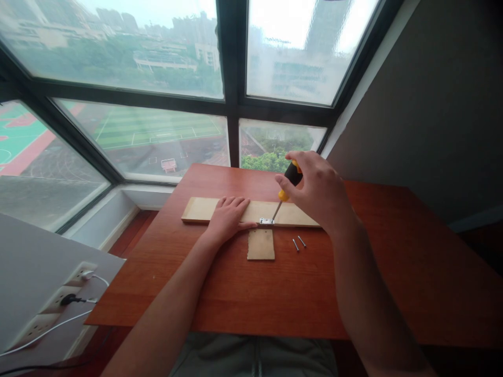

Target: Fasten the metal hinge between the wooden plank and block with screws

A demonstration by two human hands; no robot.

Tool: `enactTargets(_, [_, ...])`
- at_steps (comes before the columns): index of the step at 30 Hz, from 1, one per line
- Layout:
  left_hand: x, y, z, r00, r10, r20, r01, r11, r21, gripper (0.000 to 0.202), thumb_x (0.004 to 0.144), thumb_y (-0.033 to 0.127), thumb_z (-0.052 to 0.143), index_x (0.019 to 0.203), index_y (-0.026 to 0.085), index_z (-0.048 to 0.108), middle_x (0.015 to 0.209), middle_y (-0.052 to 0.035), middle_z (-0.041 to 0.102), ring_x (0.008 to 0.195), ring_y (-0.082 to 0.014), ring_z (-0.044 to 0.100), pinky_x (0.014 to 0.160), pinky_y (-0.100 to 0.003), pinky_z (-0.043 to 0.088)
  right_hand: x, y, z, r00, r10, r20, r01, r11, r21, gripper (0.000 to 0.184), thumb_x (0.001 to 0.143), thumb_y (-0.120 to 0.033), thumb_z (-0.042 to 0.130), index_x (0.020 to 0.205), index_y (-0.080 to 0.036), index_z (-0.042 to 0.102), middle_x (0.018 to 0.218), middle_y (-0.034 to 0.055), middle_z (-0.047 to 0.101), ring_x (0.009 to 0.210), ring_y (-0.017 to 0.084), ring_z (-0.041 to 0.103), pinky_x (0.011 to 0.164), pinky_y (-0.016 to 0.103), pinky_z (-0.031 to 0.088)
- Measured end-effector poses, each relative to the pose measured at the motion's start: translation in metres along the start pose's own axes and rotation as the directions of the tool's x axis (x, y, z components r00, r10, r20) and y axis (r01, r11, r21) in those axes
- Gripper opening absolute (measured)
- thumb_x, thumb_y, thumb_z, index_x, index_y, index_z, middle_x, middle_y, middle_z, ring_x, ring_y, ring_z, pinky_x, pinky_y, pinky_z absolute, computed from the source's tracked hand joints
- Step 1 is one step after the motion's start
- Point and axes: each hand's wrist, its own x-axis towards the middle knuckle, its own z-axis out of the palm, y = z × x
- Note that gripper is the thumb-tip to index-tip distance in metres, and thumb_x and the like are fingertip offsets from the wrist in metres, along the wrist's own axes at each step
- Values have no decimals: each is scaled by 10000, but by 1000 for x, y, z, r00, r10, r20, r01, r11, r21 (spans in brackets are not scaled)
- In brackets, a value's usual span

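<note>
A long pale wooden board lies across the red-brown table. My left hand rests flat on the board, fingers stretched out, pressing it down. My right hand is closed around a screwdriver with a black and yellow handle. Its tip stands on a small metal bracket at the board's near edge. A short wooden piece lies just below the bracket, at a right angle to the board. Two loose screws lie on the table to its right.
Large windows rise behind the table's far edge, and a dark wall stands at the right. At the lower left a white ledge carries wall sockets with plugged cables. My lap shows below the table's near edge.
</note>
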Motion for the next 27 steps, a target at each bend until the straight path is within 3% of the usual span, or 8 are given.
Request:
enactTargets(2, [0, 0, 0, 1000, -1, 3, 1, 1000, -2, 762, 795, 699, 570, 1385, 221, 503, 1369, -122, 576, 1268, -302, 489, 1136, -480, 267, 1, 1, 1, 1000, 19, -12, -19, 1000, -6, 334, 887, -403, 555, 1167, -232, 617, 1105, 81, 681, 959, 275, 631, 790, 412, 488])
enactTargets(5, [0, 1, -1, 1000, 1, 4, 0, 1000, -5, 743, 811, 695, 551, 1381, 220, 506, 1369, -125, 576, 1270, -302, 485, 1132, -476, 269, 0, 1, 1, 1000, 16, -13, -16, 1000, 18, 303, 872, -290, 534, 1157, -242, 624, 1079, 65, 693, 914, 259, 642, 793, 414, 491])
enactTargets(9, [0, 1, -1, 1000, -2, 9, 2, 1000, -6, 703, 829, 671, 547, 1378, 233, 508, 1373, -118, 574, 1271, -301, 485, 1130, -469, 269, -1, 2, 0, 998, -59, 38, 53, 990, 132, 492, 771, -158, 522, 1257, -228, 549, 1213, 92, 638, 994, 259, 625, 804, 406, 510])
enactTargets(17, [0, 1, -1, 1000, -1, 5, 1, 1000, 1, 703, 827, 680, 541, 1376, 242, 500, 1373, -111, 571, 1270, -300, 485, 1125, -459, 267, 2, 2, 3, 999, -24, -38, 26, 998, 61, 308, 876, -329, 561, 1154, -209, 617, 1067, 93, 688, 979, 280, 622, 853, 435, 490])
enactTargets(20, [0, 1, 0, 1000, -1, 5, 1, 1000, 3, 703, 829, 682, 536, 1375, 243, 498, 1367, -109, 576, 1266, -297, 486, 1126, -455, 262, 1, 2, 2, 999, -14, -44, 16, 998, 54, 287, 869, -271, 544, 1137, -216, 628, 1050, 79, 693, 921, 258, 641, 819, 408, 496])
enactTargets(24, [0, 0, 0, 1000, 1, 1, -1, 1000, 4, 709, 831, 692, 523, 1372, 235, 499, 1367, -110, 577, 1265, -297, 485, 1124, -458, 259, 0, 3, 1, 999, -51, -6, 51, 991, 123, 429, 779, -150, 513, 1197, -219, 583, 1163, 83, 659, 989, 252, 630, 815, 385, 500])
enactTargets(27, [0, 0, 0, 1000, 3, 1, -3, 1000, 2, 718, 829, 701, 515, 1369, 227, 501, 1364, -112, 579, 1263, -301, 485, 1123, -465, 260, 0, 4, 1, 998, -68, 20, 64, 988, 138, 417, 791, -186, 525, 1204, -223, 571, 1171, 92, 644, 1021, 267, 613, 822, 403, 499])
